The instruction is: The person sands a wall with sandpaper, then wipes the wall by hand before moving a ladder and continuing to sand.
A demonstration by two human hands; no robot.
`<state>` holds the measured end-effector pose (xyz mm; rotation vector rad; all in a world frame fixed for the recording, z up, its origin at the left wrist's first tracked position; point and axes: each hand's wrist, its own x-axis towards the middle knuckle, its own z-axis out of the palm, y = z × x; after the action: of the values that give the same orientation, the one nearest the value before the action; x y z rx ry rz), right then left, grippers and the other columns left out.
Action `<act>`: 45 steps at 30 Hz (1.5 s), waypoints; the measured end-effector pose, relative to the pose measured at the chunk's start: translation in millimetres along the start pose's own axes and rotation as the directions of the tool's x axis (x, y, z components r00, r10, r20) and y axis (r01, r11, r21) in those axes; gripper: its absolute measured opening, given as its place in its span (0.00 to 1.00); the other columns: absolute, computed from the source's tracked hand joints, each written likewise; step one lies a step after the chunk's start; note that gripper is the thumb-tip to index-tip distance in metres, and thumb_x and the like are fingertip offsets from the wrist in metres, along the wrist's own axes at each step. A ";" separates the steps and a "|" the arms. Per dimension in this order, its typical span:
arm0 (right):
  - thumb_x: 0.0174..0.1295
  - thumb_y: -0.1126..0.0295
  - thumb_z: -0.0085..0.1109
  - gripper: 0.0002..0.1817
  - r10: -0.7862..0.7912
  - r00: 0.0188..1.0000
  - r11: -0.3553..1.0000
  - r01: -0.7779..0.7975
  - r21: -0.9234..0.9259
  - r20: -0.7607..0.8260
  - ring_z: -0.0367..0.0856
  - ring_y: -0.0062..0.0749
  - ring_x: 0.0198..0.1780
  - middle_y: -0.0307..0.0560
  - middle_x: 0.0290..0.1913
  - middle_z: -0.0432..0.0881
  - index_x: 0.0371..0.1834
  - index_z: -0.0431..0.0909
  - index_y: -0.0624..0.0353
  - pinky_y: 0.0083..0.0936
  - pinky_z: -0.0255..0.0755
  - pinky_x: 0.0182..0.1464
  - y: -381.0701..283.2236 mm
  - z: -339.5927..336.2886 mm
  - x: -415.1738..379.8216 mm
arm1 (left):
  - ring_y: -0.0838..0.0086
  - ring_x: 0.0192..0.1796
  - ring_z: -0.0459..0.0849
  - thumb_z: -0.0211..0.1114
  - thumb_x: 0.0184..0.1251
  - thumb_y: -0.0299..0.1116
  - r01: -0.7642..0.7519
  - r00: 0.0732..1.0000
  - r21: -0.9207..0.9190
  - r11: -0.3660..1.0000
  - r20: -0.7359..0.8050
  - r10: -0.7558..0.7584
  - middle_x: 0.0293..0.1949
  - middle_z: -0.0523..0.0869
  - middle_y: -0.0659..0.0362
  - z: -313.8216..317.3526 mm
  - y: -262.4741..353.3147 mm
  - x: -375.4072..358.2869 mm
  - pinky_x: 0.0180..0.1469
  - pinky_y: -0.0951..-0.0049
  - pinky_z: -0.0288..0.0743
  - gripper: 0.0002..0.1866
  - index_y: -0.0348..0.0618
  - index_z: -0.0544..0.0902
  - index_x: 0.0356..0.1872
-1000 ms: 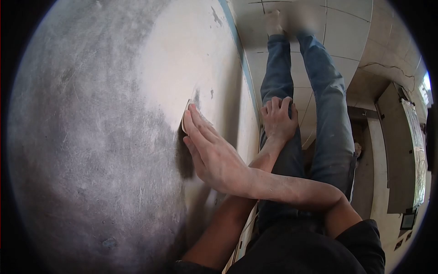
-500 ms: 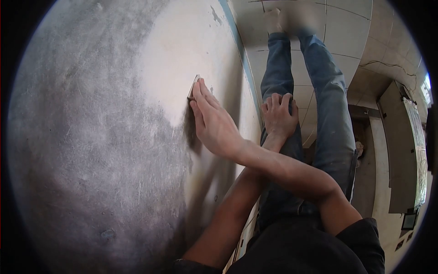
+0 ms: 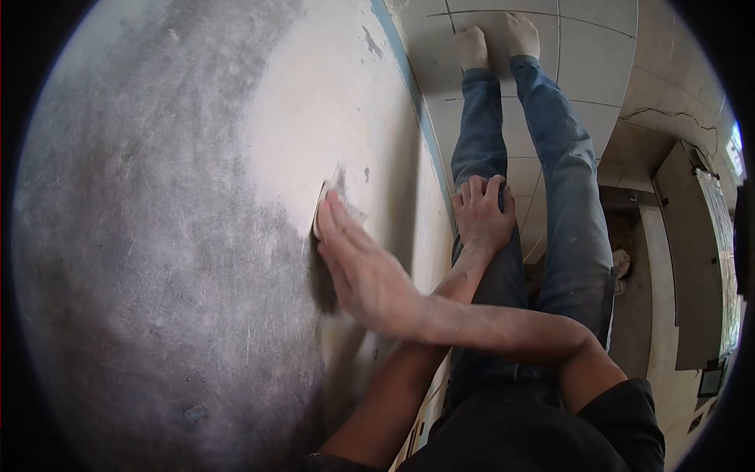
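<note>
Right hand (image 3: 370, 271): holding a thin sheet (image 3: 318, 220) under straight, close-set fingers, pressed flat to the wall; from my camera I cannot tell whether the thumb pinches it. The hand looks slightly blurred to me.
Thin sheet: between the fingertips and the wall, at the lower edge of a pale patch (image 3: 291, 110), only its narrow edge showing to me.
Left hand (image 3: 484, 212): grasping no object; I see it resting on the left knee, fingers curved over the denim.
Forearms: crossed in my view, the right over the left.
Wall (image 3: 173, 236): mottled grey and scratched over most of what I see, paler around the patch, with a grey smudge (image 3: 340, 177) just beyond the right fingertips.
Blue strip (image 3: 405, 71): along the wall's edge, beside the tiled floor (image 3: 598, 47).
Legs: in blue jeans (image 3: 578, 204), stretched out away from my camera, both feet (image 3: 472, 47) at the top of the view.
Shirt (image 3: 535, 429): dark, filling the bottom of my view.
Far right: I make out a tall panel (image 3: 692, 259) and a thin cable (image 3: 668, 112).
</note>
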<state>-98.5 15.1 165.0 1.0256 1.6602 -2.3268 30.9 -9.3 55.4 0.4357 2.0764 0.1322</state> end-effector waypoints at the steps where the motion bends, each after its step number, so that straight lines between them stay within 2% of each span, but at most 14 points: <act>1: 0.73 0.76 0.45 0.26 -0.044 0.999 0.999 0.044 0.013 0.015 0.62 0.71 0.71 0.81 0.69 0.61 0.70 0.54 0.81 0.46 0.58 0.75 -4.9 0.2 -6.1 | 0.63 0.55 0.73 0.60 0.69 0.41 -0.002 1.000 -0.003 1.000 -0.002 0.002 0.45 0.76 0.56 1.3 -1.0 -0.1 0.58 0.58 0.62 0.15 0.49 0.82 0.52; 5: 0.73 0.74 0.46 0.26 0.087 0.992 0.992 -0.095 -0.081 -0.095 0.60 0.67 0.74 0.81 0.68 0.64 0.69 0.57 0.81 0.47 0.57 0.76 52.2 6.2 30.7 | 0.62 0.54 0.73 0.60 0.69 0.41 -0.005 1.000 0.016 1.000 -0.015 0.005 0.45 0.76 0.56 2.2 -1.8 -2.7 0.58 0.58 0.62 0.15 0.49 0.82 0.52; 9: 0.72 0.73 0.47 0.26 -0.078 0.994 0.992 0.069 -0.103 -0.082 0.64 0.69 0.71 0.80 0.67 0.66 0.68 0.59 0.82 0.48 0.59 0.74 20.4 6.4 11.1 | 0.62 0.54 0.74 0.60 0.69 0.41 0.012 1.000 0.012 1.000 0.016 -0.012 0.45 0.76 0.56 -0.2 -0.5 0.2 0.58 0.58 0.62 0.15 0.49 0.82 0.52; 13: 0.73 0.72 0.45 0.26 -0.073 0.997 0.993 0.073 -0.087 0.002 0.62 0.68 0.73 0.82 0.68 0.64 0.69 0.57 0.82 0.48 0.58 0.75 15.0 -1.4 7.0 | 0.62 0.53 0.74 0.60 0.69 0.42 0.003 1.000 -0.010 1.000 -0.011 -0.004 0.45 0.76 0.56 6.1 -5.2 -2.3 0.57 0.57 0.62 0.15 0.49 0.82 0.51; 17: 0.75 0.70 0.42 0.26 0.047 0.995 0.993 -0.056 -0.102 -0.088 0.61 0.65 0.74 0.79 0.70 0.62 0.69 0.57 0.81 0.48 0.58 0.75 37.4 6.2 31.3 | 0.62 0.53 0.74 0.60 0.69 0.42 -0.009 1.000 -0.004 1.000 -0.027 0.008 0.44 0.76 0.56 4.4 -5.3 -2.5 0.57 0.58 0.62 0.15 0.49 0.82 0.51; 18: 0.76 0.71 0.42 0.26 0.092 0.995 0.995 -0.093 -0.034 -0.030 0.56 0.60 0.77 0.76 0.73 0.59 0.73 0.56 0.75 0.39 0.54 0.78 24.0 2.4 25.7 | 0.62 0.53 0.74 0.60 0.69 0.42 -0.015 0.999 -0.007 1.000 -0.033 0.015 0.44 0.76 0.56 5.3 -4.7 -0.6 0.57 0.58 0.62 0.15 0.49 0.82 0.51; 22: 0.76 0.71 0.44 0.27 -0.027 0.999 0.999 0.026 0.041 0.017 0.56 0.61 0.77 0.76 0.73 0.58 0.73 0.56 0.75 0.43 0.52 0.78 -2.7 2.6 -3.5 | 0.62 0.53 0.74 0.60 0.69 0.42 -0.002 1.000 -0.017 1.000 -0.027 0.002 0.44 0.76 0.56 8.2 -5.2 -1.2 0.57 0.58 0.62 0.15 0.49 0.82 0.51; 25: 0.75 0.69 0.45 0.28 0.000 1.000 0.997 -0.002 -0.078 -0.027 0.60 0.66 0.74 0.79 0.71 0.61 0.69 0.56 0.82 0.48 0.56 0.76 27.5 2.3 20.9 | 0.62 0.53 0.74 0.60 0.69 0.41 -0.003 0.999 0.001 1.000 -0.042 0.003 0.44 0.76 0.57 6.1 -5.5 -2.7 0.57 0.58 0.62 0.14 0.49 0.82 0.51; 26: 0.74 0.71 0.44 0.27 0.056 0.996 0.994 -0.062 -0.089 -0.070 0.61 0.66 0.74 0.79 0.71 0.61 0.70 0.55 0.81 0.48 0.56 0.76 30.1 3.7 28.1 | 0.62 0.53 0.74 0.60 0.69 0.41 -0.004 0.999 0.011 1.000 -0.043 0.004 0.44 0.76 0.57 6.1 -4.6 -3.2 0.58 0.58 0.62 0.15 0.49 0.82 0.51; 29: 0.73 0.72 0.45 0.28 -0.072 0.995 0.996 0.067 -0.065 -0.069 0.61 0.66 0.74 0.77 0.72 0.61 0.72 0.55 0.79 0.47 0.56 0.76 10.3 11.0 5.1 | 0.62 0.54 0.73 0.60 0.69 0.42 -0.002 1.000 -0.008 1.000 -0.020 0.002 0.45 0.76 0.56 3.2 -4.3 1.9 0.58 0.58 0.62 0.15 0.49 0.82 0.52; 33: 0.71 0.73 0.50 0.30 -0.019 0.998 1.000 0.020 -0.011 0.066 0.55 0.57 0.78 0.72 0.75 0.57 0.74 0.56 0.73 0.44 0.54 0.78 -13.6 -0.8 -11.3 | 0.63 0.55 0.73 0.59 0.69 0.42 0.019 1.000 -0.021 1.000 0.005 -0.019 0.46 0.76 0.56 5.5 -3.8 -0.4 0.59 0.58 0.61 0.15 0.49 0.82 0.53; 38: 0.74 0.71 0.48 0.29 0.001 0.999 1.000 0.000 0.023 -0.044 0.58 0.59 0.77 0.72 0.75 0.58 0.73 0.55 0.73 0.49 0.59 0.75 -0.4 4.1 18.2 | 0.63 0.54 0.74 0.60 0.69 0.42 0.007 1.000 0.006 1.000 -0.026 -0.006 0.45 0.76 0.56 6.2 -4.8 -1.9 0.59 0.59 0.62 0.15 0.49 0.82 0.52; 42: 0.73 0.71 0.48 0.29 -0.101 0.991 0.995 0.099 0.026 0.088 0.58 0.58 0.77 0.71 0.75 0.58 0.73 0.55 0.74 0.49 0.60 0.75 -21.0 0.5 -18.4 | 0.63 0.54 0.73 0.59 0.70 0.42 0.010 1.000 -0.020 1.000 -0.002 -0.010 0.45 0.76 0.56 5.4 -4.5 -0.8 0.59 0.58 0.61 0.15 0.50 0.82 0.52; 45: 0.73 0.70 0.50 0.30 -0.148 0.989 0.980 0.146 -0.134 -0.009 0.57 0.57 0.77 0.69 0.76 0.56 0.74 0.54 0.73 0.47 0.59 0.76 -1.0 1.5 11.2 | 0.63 0.54 0.74 0.60 0.69 0.42 0.015 1.000 -0.006 1.000 -0.015 -0.015 0.45 0.76 0.56 6.4 -4.1 -1.7 0.59 0.58 0.61 0.14 0.50 0.82 0.51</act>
<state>-108.2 17.4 159.6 0.9312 1.9306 -2.2609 36.1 -14.2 52.4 0.4163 2.0928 0.1332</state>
